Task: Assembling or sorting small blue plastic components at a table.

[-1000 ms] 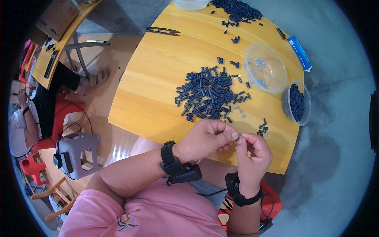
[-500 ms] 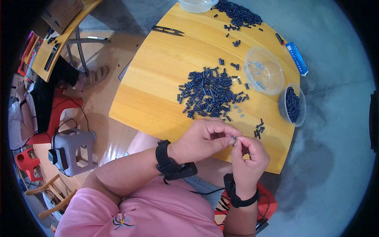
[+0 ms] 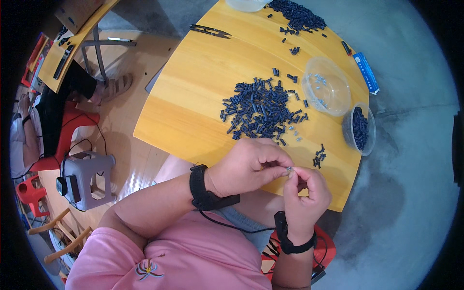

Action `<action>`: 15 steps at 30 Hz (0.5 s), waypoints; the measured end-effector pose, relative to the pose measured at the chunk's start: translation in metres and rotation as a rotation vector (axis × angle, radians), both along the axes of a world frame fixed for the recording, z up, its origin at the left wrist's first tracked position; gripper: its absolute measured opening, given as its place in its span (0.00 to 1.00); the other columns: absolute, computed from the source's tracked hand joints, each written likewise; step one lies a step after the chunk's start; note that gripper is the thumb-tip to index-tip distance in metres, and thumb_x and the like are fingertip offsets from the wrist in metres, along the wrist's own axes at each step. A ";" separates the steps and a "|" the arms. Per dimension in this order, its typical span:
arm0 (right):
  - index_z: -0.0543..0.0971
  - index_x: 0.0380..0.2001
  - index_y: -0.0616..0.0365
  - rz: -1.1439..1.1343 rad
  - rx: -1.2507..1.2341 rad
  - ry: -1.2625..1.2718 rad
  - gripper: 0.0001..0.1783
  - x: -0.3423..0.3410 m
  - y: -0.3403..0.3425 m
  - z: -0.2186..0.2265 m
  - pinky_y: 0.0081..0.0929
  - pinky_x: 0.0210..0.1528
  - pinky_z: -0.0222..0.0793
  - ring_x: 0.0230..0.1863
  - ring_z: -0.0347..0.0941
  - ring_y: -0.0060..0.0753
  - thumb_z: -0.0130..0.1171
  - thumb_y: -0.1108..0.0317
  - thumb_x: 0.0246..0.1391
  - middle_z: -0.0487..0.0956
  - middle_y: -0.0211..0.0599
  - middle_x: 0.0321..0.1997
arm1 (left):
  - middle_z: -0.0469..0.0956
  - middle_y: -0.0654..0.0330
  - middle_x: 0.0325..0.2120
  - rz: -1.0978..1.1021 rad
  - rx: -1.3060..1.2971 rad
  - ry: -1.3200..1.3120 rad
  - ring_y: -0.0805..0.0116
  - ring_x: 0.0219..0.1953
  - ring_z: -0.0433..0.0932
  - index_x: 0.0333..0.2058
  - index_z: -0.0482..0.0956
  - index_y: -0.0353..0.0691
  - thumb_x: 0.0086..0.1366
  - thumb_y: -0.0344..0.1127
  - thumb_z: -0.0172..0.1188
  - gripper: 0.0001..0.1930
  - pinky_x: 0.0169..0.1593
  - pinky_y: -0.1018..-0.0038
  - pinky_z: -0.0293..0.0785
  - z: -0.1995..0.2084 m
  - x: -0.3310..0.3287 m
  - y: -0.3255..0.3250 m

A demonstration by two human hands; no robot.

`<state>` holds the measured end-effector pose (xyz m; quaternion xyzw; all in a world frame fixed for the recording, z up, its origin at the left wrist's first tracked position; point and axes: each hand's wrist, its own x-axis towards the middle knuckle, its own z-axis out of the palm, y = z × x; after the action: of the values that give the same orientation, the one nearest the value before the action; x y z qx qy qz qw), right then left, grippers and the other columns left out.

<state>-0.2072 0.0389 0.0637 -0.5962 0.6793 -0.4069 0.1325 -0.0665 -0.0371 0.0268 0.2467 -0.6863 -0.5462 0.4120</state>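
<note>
Above the near edge of the wooden table, my left hand and my right hand meet at the fingertips. Both pinch one tiny silvery metal piece, mostly covered by the fingers. Just beyond my left hand spreads a large pile of small black cylindrical parts. A few loose silvery pieces lie at its right side. Several black parts form a small group beyond my right hand.
At the right stand a clear bowl with silvery pieces and a clear tub of black parts. Farther off are a blue box, another black pile and black thread snips. A person's sandalled foot shows at the left.
The view has shifted slightly, so the table's contents appear a little to the right. Both hands keep their pinch, with only small finger movement.
</note>
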 end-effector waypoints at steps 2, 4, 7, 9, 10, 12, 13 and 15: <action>0.78 0.28 0.61 -0.020 0.019 -0.034 0.06 0.001 0.001 0.000 0.18 0.21 0.64 0.20 0.69 0.22 0.60 0.81 0.44 0.75 0.35 0.23 | 0.79 0.57 0.28 -0.007 -0.003 0.001 0.64 0.31 0.79 0.33 0.80 0.36 0.53 0.26 0.65 0.07 0.35 0.74 0.74 0.000 0.000 0.001; 0.78 0.28 0.62 -0.042 0.039 -0.067 0.06 0.001 0.001 0.001 0.18 0.22 0.64 0.20 0.69 0.21 0.60 0.81 0.44 0.75 0.34 0.23 | 0.79 0.57 0.27 0.007 -0.020 -0.006 0.64 0.30 0.78 0.33 0.79 0.37 0.54 0.26 0.65 0.07 0.35 0.74 0.73 0.000 -0.001 0.002; 0.78 0.28 0.63 -0.046 0.061 -0.098 0.05 0.001 0.003 0.000 0.15 0.23 0.64 0.21 0.68 0.18 0.60 0.81 0.45 0.75 0.32 0.23 | 0.78 0.57 0.27 0.006 -0.016 0.013 0.64 0.31 0.78 0.33 0.79 0.37 0.54 0.27 0.65 0.07 0.35 0.74 0.73 -0.003 -0.001 0.004; 0.78 0.28 0.63 -0.086 0.121 -0.303 0.04 0.000 0.006 -0.004 0.14 0.24 0.64 0.21 0.68 0.16 0.60 0.81 0.46 0.75 0.31 0.23 | 0.78 0.57 0.27 0.003 -0.022 0.016 0.64 0.31 0.78 0.33 0.79 0.37 0.54 0.27 0.65 0.07 0.35 0.73 0.73 -0.002 0.000 0.004; 0.78 0.28 0.63 -0.088 0.124 -0.302 0.04 0.000 0.006 -0.005 0.14 0.24 0.64 0.21 0.68 0.16 0.60 0.81 0.46 0.75 0.31 0.23 | 0.78 0.57 0.27 -0.001 -0.030 0.019 0.63 0.31 0.78 0.32 0.79 0.37 0.54 0.27 0.65 0.07 0.35 0.73 0.73 -0.001 0.000 0.004; 0.77 0.27 0.64 -0.100 0.160 -0.449 0.04 -0.002 0.006 -0.006 0.14 0.25 0.65 0.21 0.68 0.15 0.60 0.80 0.46 0.75 0.30 0.23 | 0.78 0.57 0.27 -0.008 -0.046 0.017 0.62 0.31 0.78 0.33 0.79 0.37 0.54 0.27 0.65 0.07 0.35 0.73 0.73 -0.002 0.000 0.003; 0.77 0.27 0.64 -0.100 0.162 -0.450 0.04 -0.002 0.007 -0.005 0.14 0.25 0.65 0.21 0.68 0.15 0.60 0.80 0.46 0.75 0.30 0.23 | 0.78 0.57 0.27 -0.013 -0.063 0.013 0.62 0.31 0.78 0.33 0.79 0.37 0.54 0.27 0.65 0.07 0.35 0.72 0.73 -0.003 0.000 0.003; 0.77 0.27 0.63 -0.049 0.124 -0.249 0.04 -0.001 0.007 0.000 0.15 0.25 0.65 0.21 0.68 0.16 0.60 0.80 0.45 0.75 0.31 0.22 | 0.78 0.57 0.28 -0.022 -0.063 0.008 0.61 0.32 0.78 0.33 0.79 0.37 0.54 0.27 0.65 0.07 0.35 0.72 0.73 -0.002 0.001 0.003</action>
<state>-0.2084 0.0461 0.0635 -0.5149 0.6958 -0.4381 0.2423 -0.0660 -0.0339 0.0252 0.2237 -0.7041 -0.5300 0.4163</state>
